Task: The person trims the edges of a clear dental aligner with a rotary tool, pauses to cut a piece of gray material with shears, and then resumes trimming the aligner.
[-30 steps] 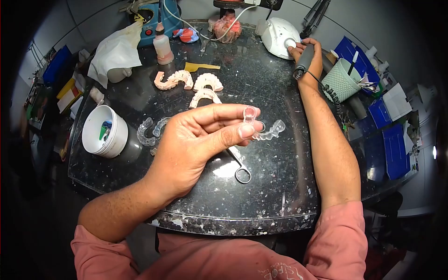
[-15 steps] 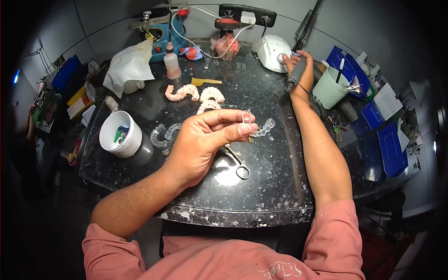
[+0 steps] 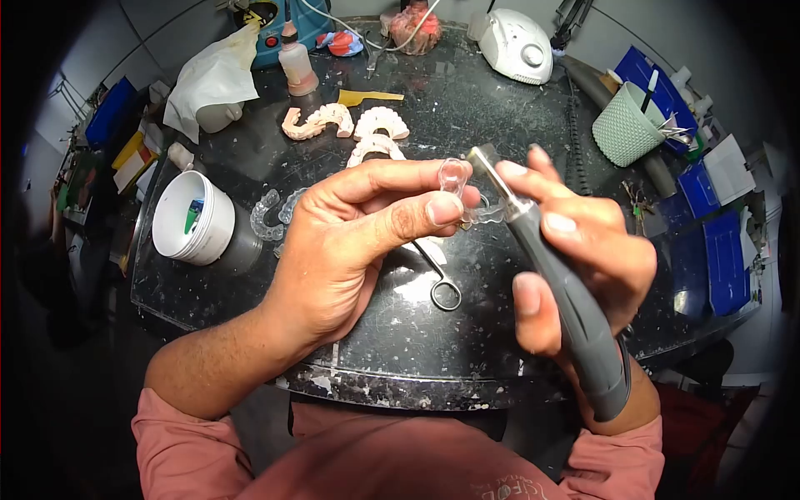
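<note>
My left hand (image 3: 329, 242) is closed, pinching a clear dental aligner (image 3: 452, 172) between thumb and fingertips above the bench. In my right hand (image 3: 612, 250) lies a grey rotary handpiece (image 3: 567, 308), gripped with its metal nose pointing up and left. The blurred tip of the tool is close beside the aligner's right edge. Behind the fingers, a second clear aligner (image 3: 485, 213) shows in part. Below my left hand are scissors or forceps (image 3: 446, 293), with one ring handle visible and the rest mostly hidden.
Pinkish dental models (image 3: 382, 123) sit beyond my left hand, near a yellow strip (image 3: 371, 97). More clear aligners (image 3: 267, 218) lie beside a white tub (image 3: 218, 229). The handpiece's white control box (image 3: 515, 48) stands at the back; a green woven cup (image 3: 623, 133) is to the right.
My right hand has come back from the control box's knob, bringing the handpiece over beside the aligner. The left hand still pinches the aligner, and the view has tilted down slightly.
</note>
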`<state>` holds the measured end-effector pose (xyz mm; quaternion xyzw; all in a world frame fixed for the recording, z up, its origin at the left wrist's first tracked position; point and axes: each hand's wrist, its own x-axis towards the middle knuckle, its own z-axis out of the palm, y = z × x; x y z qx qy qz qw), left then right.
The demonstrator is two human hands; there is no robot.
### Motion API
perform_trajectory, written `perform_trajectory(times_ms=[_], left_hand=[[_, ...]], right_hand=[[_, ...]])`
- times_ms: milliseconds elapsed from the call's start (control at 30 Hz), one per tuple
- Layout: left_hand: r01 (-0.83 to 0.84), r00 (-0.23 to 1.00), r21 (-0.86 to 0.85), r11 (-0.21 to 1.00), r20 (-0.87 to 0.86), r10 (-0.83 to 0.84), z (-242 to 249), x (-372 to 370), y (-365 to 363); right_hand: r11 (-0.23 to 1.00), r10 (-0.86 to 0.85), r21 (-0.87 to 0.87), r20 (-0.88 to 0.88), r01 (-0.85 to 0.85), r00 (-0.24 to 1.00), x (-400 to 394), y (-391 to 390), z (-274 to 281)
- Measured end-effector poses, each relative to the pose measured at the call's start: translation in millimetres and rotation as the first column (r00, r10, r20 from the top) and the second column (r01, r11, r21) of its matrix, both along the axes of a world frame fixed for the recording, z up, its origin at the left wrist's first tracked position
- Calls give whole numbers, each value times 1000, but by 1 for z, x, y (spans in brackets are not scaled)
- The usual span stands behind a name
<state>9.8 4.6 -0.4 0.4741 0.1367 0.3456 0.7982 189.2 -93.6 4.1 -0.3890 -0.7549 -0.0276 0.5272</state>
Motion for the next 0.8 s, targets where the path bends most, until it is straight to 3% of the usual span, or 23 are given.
perform_trajectory(times_ms=[100, 233, 333, 567, 733, 800], left_hand=[[-17, 1000, -19, 1000, 6, 17, -2, 1, -1], [43, 999, -7, 999, -7, -43, -1, 0, -2], [-17, 998, 6, 1000, -67, 17, 1, -1, -3], [18, 1000, 18, 1000, -7, -18, -5, -2, -1], [-15, 997, 151, 988, -75, 27, -4, -2, -2], [-26, 996, 169, 985, -76, 39, -2, -2, -2]], right_hand=[[1000, -23, -15, 96, 25, 995, 0, -7, 7], [1000, -26, 6, 30, 26, 999, -7, -4, 0], [998, -34, -57, 79, 39, 996, -6, -3, 1], [998, -4, -68, 98, 11, 995, -6, -3, 1], [999, -10, -35, 29, 11, 1000, -8, -2, -1], [998, 2, -65, 103, 4, 995, -6, -3, 1]])
